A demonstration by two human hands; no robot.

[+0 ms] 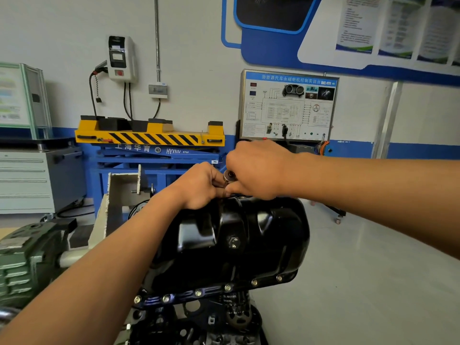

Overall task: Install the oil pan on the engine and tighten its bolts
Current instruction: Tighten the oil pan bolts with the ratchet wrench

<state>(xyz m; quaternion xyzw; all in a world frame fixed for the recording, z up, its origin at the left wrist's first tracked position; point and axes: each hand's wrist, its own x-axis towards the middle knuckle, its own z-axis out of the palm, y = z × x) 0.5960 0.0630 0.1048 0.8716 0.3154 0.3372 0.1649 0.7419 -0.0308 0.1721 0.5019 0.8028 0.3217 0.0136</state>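
Right grip is closed round a short bright metal tool, of which only the round end shows between the two hands. Left grip has its fingertips bunched tightly at the foot of that tool. Whether they pinch the tool, a bolt or nothing cannot be told, as the point of contact is hidden.

Both grips sit at the 12 o'clock rim of the oil pan, touching or just above its far flange. The work point lies directly beneath them. Judgement: a far-side bolt is being started or run down, and the next move depends on keeping the tool square to that flange. The right grip carries the tool; the left is placed to steady it.

The oil pan is seated on the upturned engine, its long axis running roughly 9 o'clock to 3 o'clock. It is glossy black pressed steel, with a drain plug on the near wall. Six near-flange bolts are fitted along the 6 o'clock edge; their tightness cannot be judged.

Beyond, at 11 o'clock, stands a yellow and blue lift platform; at 1 o'clock, a wiring training panel.
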